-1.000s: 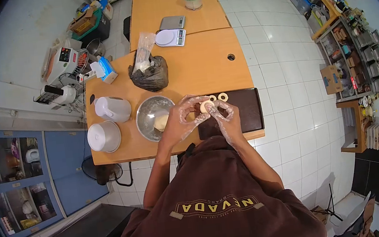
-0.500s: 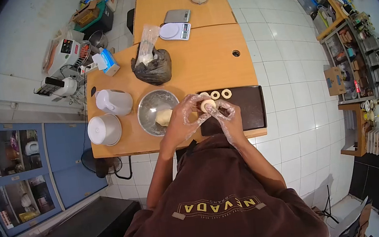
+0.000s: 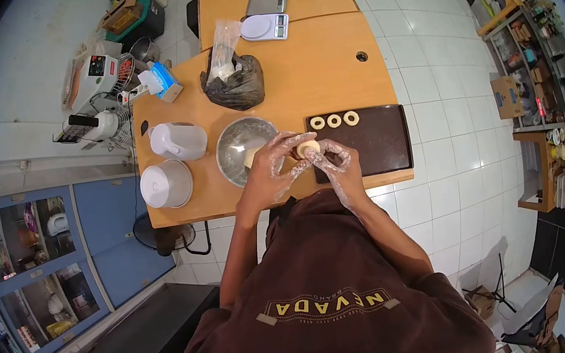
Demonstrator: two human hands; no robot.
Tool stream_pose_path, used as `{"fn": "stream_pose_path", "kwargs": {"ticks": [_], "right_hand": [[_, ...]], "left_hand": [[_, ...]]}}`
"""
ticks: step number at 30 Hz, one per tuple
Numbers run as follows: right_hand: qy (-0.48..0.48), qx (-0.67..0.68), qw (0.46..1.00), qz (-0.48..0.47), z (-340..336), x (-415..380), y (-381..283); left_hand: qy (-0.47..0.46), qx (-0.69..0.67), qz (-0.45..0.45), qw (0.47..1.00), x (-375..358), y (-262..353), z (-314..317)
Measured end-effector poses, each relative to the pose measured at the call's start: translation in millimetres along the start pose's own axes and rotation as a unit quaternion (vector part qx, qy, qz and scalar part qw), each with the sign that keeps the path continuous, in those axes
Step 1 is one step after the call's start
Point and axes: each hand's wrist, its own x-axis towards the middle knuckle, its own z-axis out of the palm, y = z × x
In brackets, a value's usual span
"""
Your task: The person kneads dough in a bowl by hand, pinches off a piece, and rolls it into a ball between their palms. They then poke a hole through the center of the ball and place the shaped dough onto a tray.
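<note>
Between my two floury hands is a small round piece of dough (image 3: pixel 308 148), held up near the table's front edge. My left hand (image 3: pixel 272 169) grips its left side with bent fingers and thumb. From the right, the thumb and fingers of my right hand (image 3: pixel 339 169) pinch the same piece. Three dough rings (image 3: pixel 334 121) lie in a row along the back left of a dark baking tray (image 3: pixel 374 144), just right of my hands. A metal bowl (image 3: pixel 224 152) stands to the left; a larger lump of dough (image 3: pixel 250 157) in it is partly hidden by my left hand.
Left of the bowl are a white jug (image 3: pixel 179 141) and a white lidded tub (image 3: pixel 166 186). Behind it sit a black plastic bag (image 3: pixel 237 90), a white kitchen scale (image 3: pixel 264 28) and a grey scale (image 3: pixel 267 4). A blue box (image 3: pixel 165 81) stands at the table's left edge.
The view has shifted, so the table and tray appear slightly higher and further right. The dough stays between both hands, which now sit lower relative to the tray, uncovering all three rings.
</note>
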Motion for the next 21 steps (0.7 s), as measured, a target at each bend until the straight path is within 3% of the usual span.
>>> {"fn": "stream_pose_path", "kwargs": {"ticks": [3,6,9,12,18,21], "right_hand": [[0.014,-0.002,1.000,0.002,15.5,-0.9,6.3],[0.029,-0.004,1.000,0.010,31.4,0.0,8.5],[0.022,0.007,1.000,-0.001,51.8,4.7,7.3],[0.022,0.004,1.000,0.001,77.4,7.7,1.5],[0.017,0.016,0.999,0.027,105.1,11.9,16.8],[0.020,0.033,0.998,0.039,126.8,17.0,15.7]], "left_hand": [[-0.021,-0.113,-0.049,0.992,-7.1,-8.3,-16.3],[-0.026,-0.099,-0.057,0.993,-11.5,-9.5,-34.7],[0.028,0.020,0.041,0.999,-13.9,-1.5,-48.9],[0.031,0.000,0.062,0.998,-22.5,-22.8,-67.4],[0.015,-0.027,-0.019,0.999,-37.8,-13.1,-103.0],[0.064,-0.011,0.038,0.997,-42.8,-30.2,-109.9]]}}
